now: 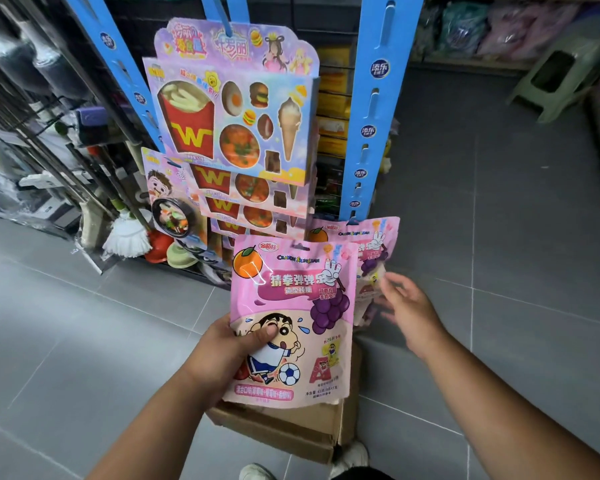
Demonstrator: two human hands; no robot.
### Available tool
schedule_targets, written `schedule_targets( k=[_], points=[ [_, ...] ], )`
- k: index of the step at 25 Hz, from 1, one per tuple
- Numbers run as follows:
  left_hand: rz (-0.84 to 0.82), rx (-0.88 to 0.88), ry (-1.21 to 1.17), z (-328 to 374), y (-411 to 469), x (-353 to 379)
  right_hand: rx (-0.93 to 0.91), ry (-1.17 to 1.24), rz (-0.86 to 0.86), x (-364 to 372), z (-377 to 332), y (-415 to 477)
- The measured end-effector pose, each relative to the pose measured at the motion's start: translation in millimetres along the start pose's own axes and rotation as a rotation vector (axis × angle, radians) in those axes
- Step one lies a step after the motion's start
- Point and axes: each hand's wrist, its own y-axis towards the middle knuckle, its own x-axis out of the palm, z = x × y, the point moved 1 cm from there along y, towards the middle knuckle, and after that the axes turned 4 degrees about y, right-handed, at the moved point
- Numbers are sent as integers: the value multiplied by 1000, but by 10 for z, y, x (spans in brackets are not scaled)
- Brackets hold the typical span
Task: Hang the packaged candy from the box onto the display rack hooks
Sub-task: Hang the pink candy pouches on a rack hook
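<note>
My left hand grips a pink cartoon candy bag by its lower left side, thumb on the front, upright before me. A second pink candy bag hangs at the foot of the right blue display strip, partly behind the held one. My right hand hovers just right of that hanging bag, fingers relaxed, holding nothing. The brown cardboard box sits on the floor below the held bag, its inside hidden.
Purple fast-food candy cards hang in a column on the middle blue strip. Mops and brooms lean at the left. A green plastic stool stands at the back right. Grey tile floor lies around. My shoes are beside the box.
</note>
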Motion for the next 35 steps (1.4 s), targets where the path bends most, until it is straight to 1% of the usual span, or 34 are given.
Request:
schedule_targets(
  k=[2,3,7,10,13,15,19,23,26,35],
  points=[
    [-17,13,5,88,14,73,7,166,-88,37,-44,-277],
    [-20,16,7,120,28,103,9,209,-142,56,-66,-392],
    [-32,15,28,217,122,232,-3,217,-274,120,-96,-617],
    [-57,12,92,263,210,312,-24,205,-307,120,-120,-647],
    [-89,4,86,318,284,413,-61,167,-235,85,-197,-647],
    [-78,13,73,397,312,512,-89,155,-185,50,-258,-611],
    [21,100,155,502,421,662,-127,135,-143,-48,-373,-503],
    [81,174,193,593,536,838,-182,108,-95,-142,-484,-374],
    [96,205,252,680,626,975,-183,112,-44,-225,-531,-302],
    [131,201,258,717,774,889,-204,42,-58,-90,-593,-147]
  ],
)
